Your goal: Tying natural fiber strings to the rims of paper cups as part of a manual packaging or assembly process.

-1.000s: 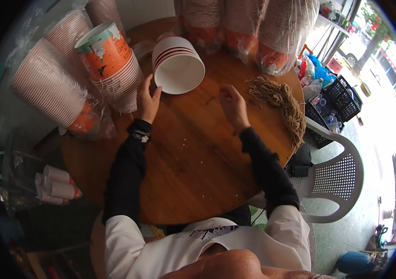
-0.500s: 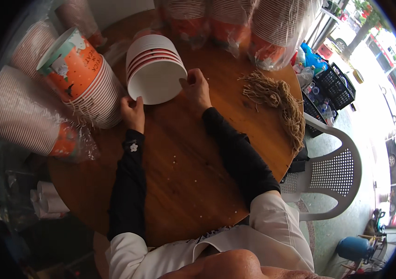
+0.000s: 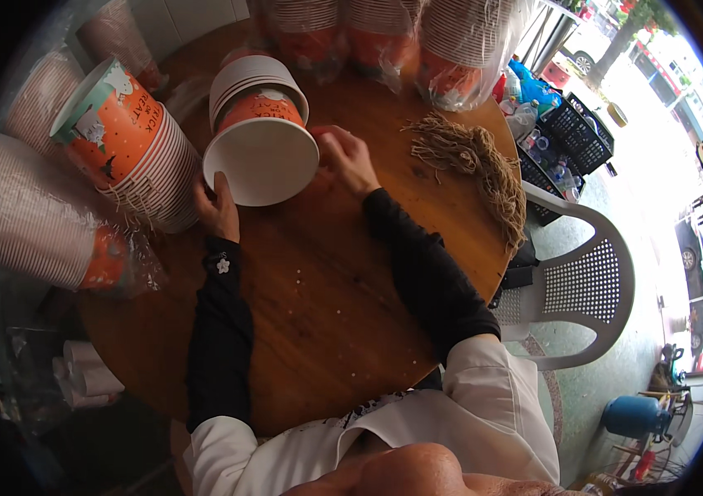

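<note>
A: How much of the left hand (image 3: 219, 208) can you make out?

B: Its fingers are partly hidden by the front paper bucket (image 3: 261, 161).

A: And that bucket's base?

B: Out of sight inside the nested buckets (image 3: 252, 74).

A: Does the right hand (image 3: 350, 165) touch the rim?

B: I can't tell; its fingertips blur right beside it.

A: The wrapped stacks (image 3: 306, 33) at the back?

B: Cut off by the top edge.

A: Those pale specks (image 3: 299, 271)?

B: Too small to identify.

A: The pale cylinders (image 3: 87, 368)?

B: Their right ends vanish beneath the table (image 3: 327, 347).
</note>
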